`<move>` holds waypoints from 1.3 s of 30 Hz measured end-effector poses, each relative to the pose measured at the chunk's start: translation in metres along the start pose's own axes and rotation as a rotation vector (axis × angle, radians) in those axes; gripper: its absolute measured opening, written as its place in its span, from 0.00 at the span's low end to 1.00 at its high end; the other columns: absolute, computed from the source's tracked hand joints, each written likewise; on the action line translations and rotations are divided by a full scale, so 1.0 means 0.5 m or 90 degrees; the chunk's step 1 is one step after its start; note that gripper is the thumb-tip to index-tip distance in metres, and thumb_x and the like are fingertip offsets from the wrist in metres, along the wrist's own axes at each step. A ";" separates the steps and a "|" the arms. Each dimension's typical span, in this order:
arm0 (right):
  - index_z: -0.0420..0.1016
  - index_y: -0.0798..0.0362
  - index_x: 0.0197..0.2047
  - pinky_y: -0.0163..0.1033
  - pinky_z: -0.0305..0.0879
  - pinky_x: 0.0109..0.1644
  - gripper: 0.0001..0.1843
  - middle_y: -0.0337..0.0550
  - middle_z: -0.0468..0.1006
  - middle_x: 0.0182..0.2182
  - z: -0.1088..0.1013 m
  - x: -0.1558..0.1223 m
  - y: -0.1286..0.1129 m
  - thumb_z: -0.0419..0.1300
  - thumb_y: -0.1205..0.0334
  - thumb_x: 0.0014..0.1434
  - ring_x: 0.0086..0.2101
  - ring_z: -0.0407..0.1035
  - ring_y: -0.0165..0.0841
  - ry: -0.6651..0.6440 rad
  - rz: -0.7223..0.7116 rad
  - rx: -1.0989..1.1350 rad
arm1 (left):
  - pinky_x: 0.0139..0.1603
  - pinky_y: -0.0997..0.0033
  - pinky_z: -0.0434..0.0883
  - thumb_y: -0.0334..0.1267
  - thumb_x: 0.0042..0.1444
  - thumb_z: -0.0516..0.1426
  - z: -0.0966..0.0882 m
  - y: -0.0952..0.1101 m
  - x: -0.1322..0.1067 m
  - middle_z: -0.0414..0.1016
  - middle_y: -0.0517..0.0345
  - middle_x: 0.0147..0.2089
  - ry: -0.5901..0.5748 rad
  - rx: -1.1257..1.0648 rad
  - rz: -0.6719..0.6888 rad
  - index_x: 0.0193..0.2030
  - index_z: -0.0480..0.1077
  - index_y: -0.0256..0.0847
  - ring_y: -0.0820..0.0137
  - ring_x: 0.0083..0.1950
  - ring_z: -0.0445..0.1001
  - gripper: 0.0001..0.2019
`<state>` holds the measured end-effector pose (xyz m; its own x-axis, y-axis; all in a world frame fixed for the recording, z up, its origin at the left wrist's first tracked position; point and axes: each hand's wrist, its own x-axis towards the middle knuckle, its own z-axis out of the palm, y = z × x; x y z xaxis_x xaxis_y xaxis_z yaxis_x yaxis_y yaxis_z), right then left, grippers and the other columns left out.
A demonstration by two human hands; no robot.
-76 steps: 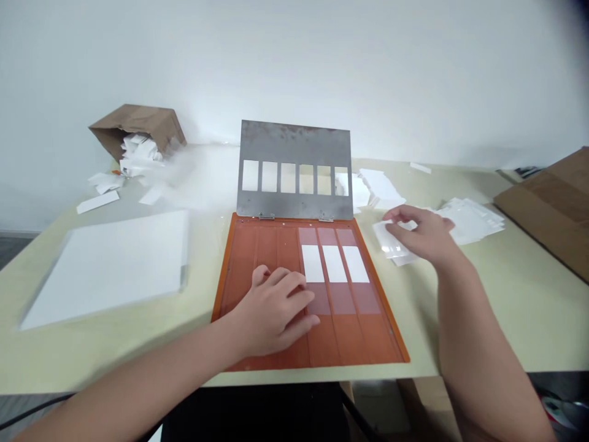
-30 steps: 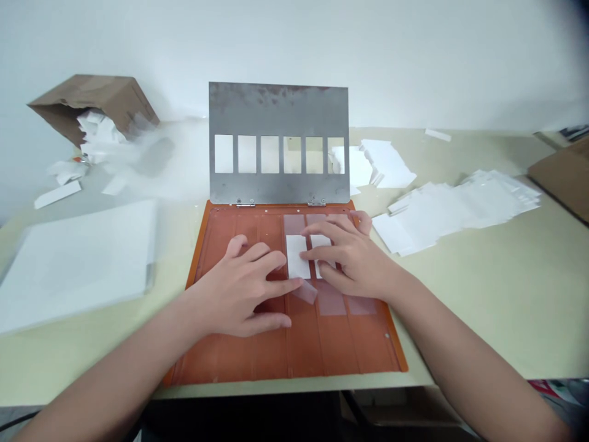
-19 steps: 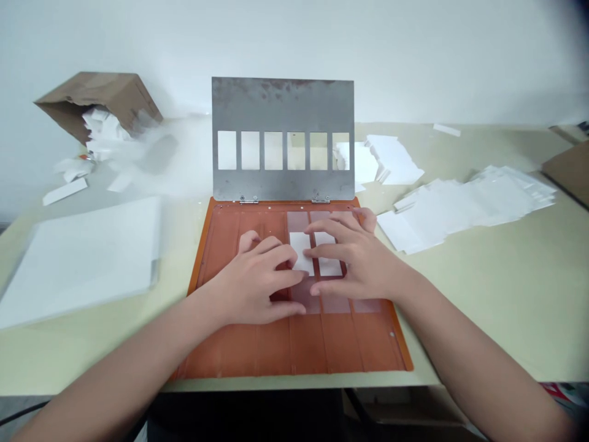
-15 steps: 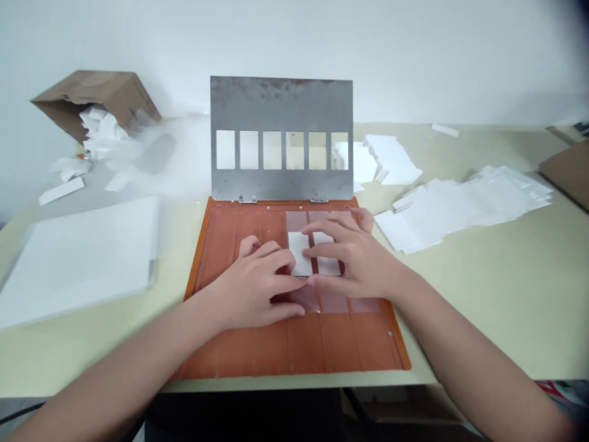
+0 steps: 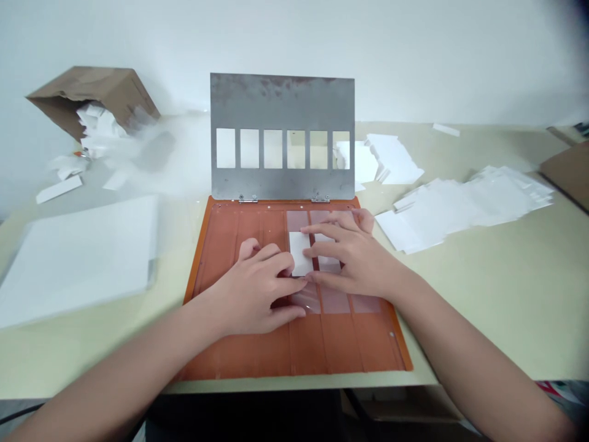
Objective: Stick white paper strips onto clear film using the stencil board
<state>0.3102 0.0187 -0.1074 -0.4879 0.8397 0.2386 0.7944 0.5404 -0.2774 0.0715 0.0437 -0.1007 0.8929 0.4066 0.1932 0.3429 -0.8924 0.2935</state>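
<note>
Spreading its fingers over the ridged, reddish-brown board (image 5: pixel 257 356), the right hand (image 5: pixel 354 255) sets fingertips on a flat white card (image 5: pixel 300 263) near the board's middle, while the left hand (image 5: pixel 262 285), fingers bent and slightly apart, reaches the card's near edge over glossy clear film (image 5: pixel 307 299), though whether it pinches that film cannot be told. Behind the board stands a smudged gray metal plate (image 5: pixel 283 101) with six rectangular windows; thin white slips (image 5: pixel 442 212) overlap to its right.
</note>
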 end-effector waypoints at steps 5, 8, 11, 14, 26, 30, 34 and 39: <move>0.79 0.45 0.38 0.58 0.42 0.55 0.08 0.41 0.77 0.55 0.000 0.000 0.000 0.60 0.53 0.62 0.52 0.63 0.47 0.012 -0.005 -0.002 | 0.42 0.61 0.52 0.47 0.60 0.61 0.000 0.000 -0.001 0.71 0.57 0.37 -0.010 0.001 0.000 0.46 0.77 0.44 0.65 0.40 0.65 0.13; 0.79 0.45 0.38 0.58 0.42 0.56 0.08 0.41 0.77 0.55 0.000 0.001 0.000 0.60 0.53 0.62 0.52 0.62 0.47 0.013 -0.006 -0.004 | 0.42 0.60 0.52 0.47 0.61 0.60 0.001 0.000 -0.003 0.70 0.57 0.37 -0.005 0.008 0.003 0.46 0.77 0.43 0.66 0.40 0.65 0.13; 0.79 0.45 0.38 0.59 0.42 0.56 0.08 0.40 0.77 0.56 0.000 0.001 0.000 0.60 0.53 0.62 0.52 0.62 0.47 0.009 -0.004 -0.009 | 0.42 0.60 0.52 0.47 0.61 0.60 0.002 0.001 -0.003 0.70 0.58 0.37 -0.002 0.014 0.005 0.47 0.77 0.43 0.67 0.39 0.65 0.13; 0.79 0.45 0.38 0.59 0.42 0.56 0.08 0.40 0.77 0.56 0.000 0.001 0.000 0.60 0.53 0.62 0.52 0.62 0.47 0.006 -0.005 -0.014 | 0.42 0.60 0.51 0.48 0.61 0.60 0.003 0.002 -0.002 0.70 0.58 0.37 0.002 0.020 0.007 0.47 0.77 0.43 0.67 0.39 0.65 0.13; 0.79 0.44 0.39 0.58 0.42 0.56 0.09 0.40 0.77 0.55 -0.002 0.001 -0.002 0.61 0.51 0.62 0.52 0.62 0.47 0.003 -0.001 -0.014 | 0.42 0.60 0.52 0.48 0.61 0.60 0.002 0.001 -0.004 0.70 0.58 0.36 -0.008 0.028 0.001 0.47 0.77 0.44 0.67 0.39 0.64 0.14; 0.79 0.45 0.40 0.59 0.43 0.57 0.09 0.41 0.77 0.55 -0.003 0.000 -0.002 0.61 0.52 0.62 0.52 0.62 0.48 -0.001 -0.003 -0.013 | 0.43 0.59 0.51 0.49 0.61 0.60 0.001 0.001 -0.005 0.70 0.57 0.36 -0.015 0.030 -0.003 0.47 0.77 0.44 0.67 0.39 0.64 0.14; 0.80 0.45 0.40 0.59 0.42 0.57 0.09 0.42 0.77 0.54 -0.002 0.000 -0.001 0.61 0.52 0.62 0.53 0.62 0.48 0.006 -0.009 -0.009 | 0.43 0.58 0.51 0.50 0.61 0.60 0.001 0.002 -0.005 0.71 0.57 0.36 -0.017 0.032 -0.004 0.47 0.77 0.44 0.67 0.39 0.64 0.15; 0.79 0.45 0.39 0.58 0.43 0.57 0.09 0.42 0.77 0.54 0.000 0.000 0.002 0.61 0.52 0.62 0.52 0.63 0.47 0.012 -0.011 -0.013 | 0.42 0.58 0.52 0.49 0.62 0.59 0.002 0.002 -0.005 0.71 0.56 0.37 -0.018 0.033 -0.003 0.48 0.77 0.44 0.66 0.39 0.64 0.15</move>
<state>0.3107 0.0194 -0.1078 -0.4955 0.8288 0.2601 0.7932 0.5537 -0.2535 0.0698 0.0414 -0.1017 0.8992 0.4051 0.1653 0.3605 -0.9000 0.2450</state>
